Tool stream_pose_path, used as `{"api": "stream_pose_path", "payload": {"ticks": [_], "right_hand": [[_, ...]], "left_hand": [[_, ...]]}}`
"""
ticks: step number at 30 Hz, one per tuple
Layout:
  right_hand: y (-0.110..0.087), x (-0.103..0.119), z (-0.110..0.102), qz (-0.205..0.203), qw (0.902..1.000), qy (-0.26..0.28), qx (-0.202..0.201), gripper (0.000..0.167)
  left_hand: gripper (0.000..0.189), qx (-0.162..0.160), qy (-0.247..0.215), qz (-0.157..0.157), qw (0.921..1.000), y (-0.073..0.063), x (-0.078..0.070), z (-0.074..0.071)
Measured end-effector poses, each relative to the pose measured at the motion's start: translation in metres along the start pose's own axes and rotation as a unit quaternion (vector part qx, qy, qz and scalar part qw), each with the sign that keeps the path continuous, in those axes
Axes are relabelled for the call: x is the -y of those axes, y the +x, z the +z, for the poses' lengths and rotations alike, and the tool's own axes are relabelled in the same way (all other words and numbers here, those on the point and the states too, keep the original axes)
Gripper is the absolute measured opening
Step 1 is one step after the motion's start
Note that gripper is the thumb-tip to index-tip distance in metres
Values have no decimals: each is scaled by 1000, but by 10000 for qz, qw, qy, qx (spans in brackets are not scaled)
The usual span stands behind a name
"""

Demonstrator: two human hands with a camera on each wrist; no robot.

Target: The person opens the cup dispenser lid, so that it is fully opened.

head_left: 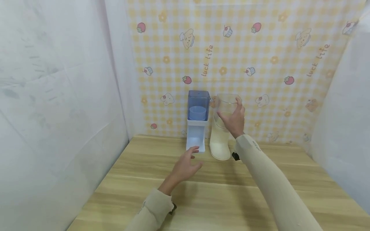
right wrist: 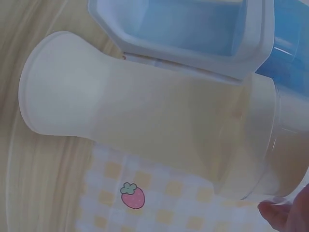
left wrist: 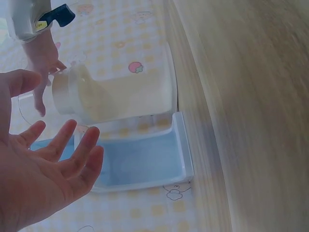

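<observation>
A cream dispenser with a rounded foot stands on the table at the back, topped by a clear round cover. My right hand grips this cover from the right, thumb on its near side and fingers round the far side; in the right wrist view only part of the right hand shows, at the cover's edge. Close by on the left is a blue dispenser with a see-through dark blue box-shaped top. My left hand holds nothing, fingers apart, in front of the blue dispenser's foot.
The wood-grain table ends at a yellow checked cloth hanging right behind both dispensers. White sheets hang at the left and right sides. The two dispensers stand nearly side by side with a narrow gap.
</observation>
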State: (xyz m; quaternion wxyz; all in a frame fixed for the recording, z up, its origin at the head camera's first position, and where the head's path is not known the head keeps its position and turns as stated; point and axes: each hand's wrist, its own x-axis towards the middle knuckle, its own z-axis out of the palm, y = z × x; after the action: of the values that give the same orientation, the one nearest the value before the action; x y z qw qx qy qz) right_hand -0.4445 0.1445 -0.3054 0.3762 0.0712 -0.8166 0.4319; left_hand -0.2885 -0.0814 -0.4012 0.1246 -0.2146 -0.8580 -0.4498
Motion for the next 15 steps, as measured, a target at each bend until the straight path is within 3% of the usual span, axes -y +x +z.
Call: {"api": "stream_pose_path", "payload": {"ticks": [15], "right_hand": [[-18, 2, -20, -382, 9978, 546, 50, 101]], "left_hand": [[62, 132, -324, -4, 9994, -3, -9, 2]]}}
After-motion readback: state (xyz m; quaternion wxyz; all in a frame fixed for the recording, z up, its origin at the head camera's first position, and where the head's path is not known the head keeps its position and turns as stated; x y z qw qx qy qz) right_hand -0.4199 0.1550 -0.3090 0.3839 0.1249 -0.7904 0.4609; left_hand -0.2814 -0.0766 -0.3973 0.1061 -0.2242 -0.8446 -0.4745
